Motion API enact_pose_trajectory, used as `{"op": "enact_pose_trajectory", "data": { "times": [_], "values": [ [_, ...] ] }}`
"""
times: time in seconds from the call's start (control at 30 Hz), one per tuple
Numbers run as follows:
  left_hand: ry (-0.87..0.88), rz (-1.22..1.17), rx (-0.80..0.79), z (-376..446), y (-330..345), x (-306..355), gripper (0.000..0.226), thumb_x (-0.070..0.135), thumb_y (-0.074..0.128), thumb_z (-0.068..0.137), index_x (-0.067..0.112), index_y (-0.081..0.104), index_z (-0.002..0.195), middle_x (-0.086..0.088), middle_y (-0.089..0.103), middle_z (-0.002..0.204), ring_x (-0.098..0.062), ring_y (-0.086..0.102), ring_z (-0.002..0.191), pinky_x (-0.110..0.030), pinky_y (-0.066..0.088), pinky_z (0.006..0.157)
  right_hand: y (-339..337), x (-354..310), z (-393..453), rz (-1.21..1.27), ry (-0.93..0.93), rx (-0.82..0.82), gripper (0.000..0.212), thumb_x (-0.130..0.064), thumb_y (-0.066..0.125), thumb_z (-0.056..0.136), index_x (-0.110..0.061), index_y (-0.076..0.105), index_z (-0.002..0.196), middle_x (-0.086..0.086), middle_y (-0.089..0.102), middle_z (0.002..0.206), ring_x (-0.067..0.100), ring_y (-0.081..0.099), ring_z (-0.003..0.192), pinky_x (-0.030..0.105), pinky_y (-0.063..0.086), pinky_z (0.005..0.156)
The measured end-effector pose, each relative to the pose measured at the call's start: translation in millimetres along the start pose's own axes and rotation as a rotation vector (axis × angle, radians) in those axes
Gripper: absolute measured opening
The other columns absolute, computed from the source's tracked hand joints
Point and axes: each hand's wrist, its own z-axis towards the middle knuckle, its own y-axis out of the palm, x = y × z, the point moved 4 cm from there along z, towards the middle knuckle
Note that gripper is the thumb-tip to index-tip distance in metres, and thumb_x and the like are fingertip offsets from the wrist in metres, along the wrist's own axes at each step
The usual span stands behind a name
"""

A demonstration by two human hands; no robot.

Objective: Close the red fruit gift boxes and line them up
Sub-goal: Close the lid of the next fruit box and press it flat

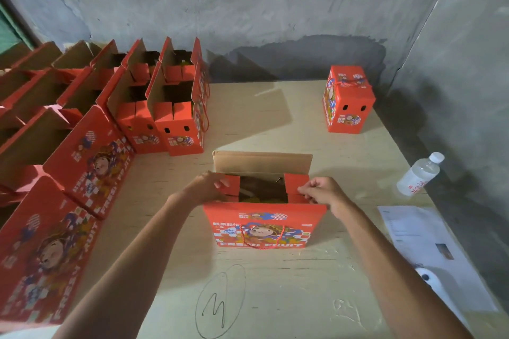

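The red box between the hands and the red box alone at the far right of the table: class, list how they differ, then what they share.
The near box is open, its brown back flap upright; the far box is closed on top. The left hand and right hand grip the near box's side flaps; nothing touches the far box. The near box shows its wide front, the far box a narrow end. Both are red with the same cartoon print.

A bare packing room: rough concrete wall [248, 3], plywood table [275, 283], rows of open gift boxes [154, 107].
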Motion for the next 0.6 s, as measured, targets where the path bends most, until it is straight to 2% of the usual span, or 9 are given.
{"op": "enact_pose_trajectory", "data": {
  "times": [0.07, 0.13, 0.27, 0.37, 0.5, 0.6],
  "values": [
    [0.029, 0.212, -0.01, 1.2, 7.4, 6.2, 0.042, 0.032, 0.078, 0.09, 0.011, 0.064, 0.124, -0.005, 0.062, 0.126, -0.024, 0.06, 0.115, -0.032, 0.047, 0.101, 4.8, -0.5, 2.9, -0.168, -0.072, 0.078, 0.016, -0.016, 0.081, 0.086, -0.012, 0.066, 0.08, 0.003, 0.068, 0.075, 0.017, 0.061, 0.068, 0.028, 0.046, 0.064],
    [0.038, 0.21, 0.03, -4.9, 14.5, 11.4, 0.044, 0.038, 0.079, 0.088, 0.01, 0.064, 0.118, -0.007, 0.064, 0.114, -0.028, 0.063, 0.109, -0.033, 0.05, 0.092, 9.6, 2.2, -0.7, -0.299, -0.177, 0.152, 0.016, -0.022, 0.078, 0.087, -0.013, 0.066, 0.081, 0.001, 0.067, 0.075, 0.019, 0.062, 0.073, 0.028, 0.043, 0.061],
    [0.135, 0.035, 0.231, -35.0, 30.3, 7.8, 0.01, 0.02, 0.07, 0.092, 0.01, 0.071, 0.094, -0.003, 0.069, 0.092, -0.026, 0.065, 0.088, -0.03, 0.044, 0.07, 13.5, 13.2, -11.2, -0.233, -0.272, 0.25, 0.017, -0.027, 0.073, 0.091, -0.017, 0.064, 0.081, -0.004, 0.065, 0.07, 0.015, 0.06, 0.067, 0.029, 0.044, 0.061],
    [0.183, -0.008, 0.325, -55.9, 45.6, 2.6, 0.005, 0.017, 0.067, 0.09, 0.014, 0.068, 0.086, 0.0, 0.066, 0.082, -0.024, 0.061, 0.08, -0.031, 0.038, 0.065, 17.4, 13.7, -20.7, -0.287, -0.385, 0.342, 0.017, -0.026, 0.068, 0.096, -0.019, 0.061, 0.082, -0.009, 0.062, 0.066, 0.008, 0.059, 0.062, 0.027, 0.043, 0.056],
    [0.112, -0.059, 0.406, -59.1, 47.7, -4.2, 0.018, 0.022, 0.069, 0.087, 0.018, 0.052, 0.086, 0.002, 0.061, 0.076, -0.027, 0.059, 0.075, -0.035, 0.039, 0.064, 23.5, 9.0, -30.8, -0.424, -0.507, 0.399, 0.013, -0.021, 0.065, 0.099, -0.013, 0.061, 0.088, -0.006, 0.064, 0.07, 0.02, 0.061, 0.063, 0.034, 0.047, 0.059],
    [-0.068, -0.279, 0.501, -52.3, 40.4, -11.5, 0.02, 0.025, 0.066, 0.088, 0.018, 0.047, 0.086, 0.001, 0.057, 0.078, -0.033, 0.059, 0.08, -0.036, 0.037, 0.064, 26.6, 1.7, -28.6, -0.612, -0.525, 0.37, 0.01, -0.022, 0.058, 0.102, -0.014, 0.059, 0.096, -0.002, 0.067, 0.078, 0.023, 0.063, 0.068, 0.032, 0.041, 0.058]
  ]
}}
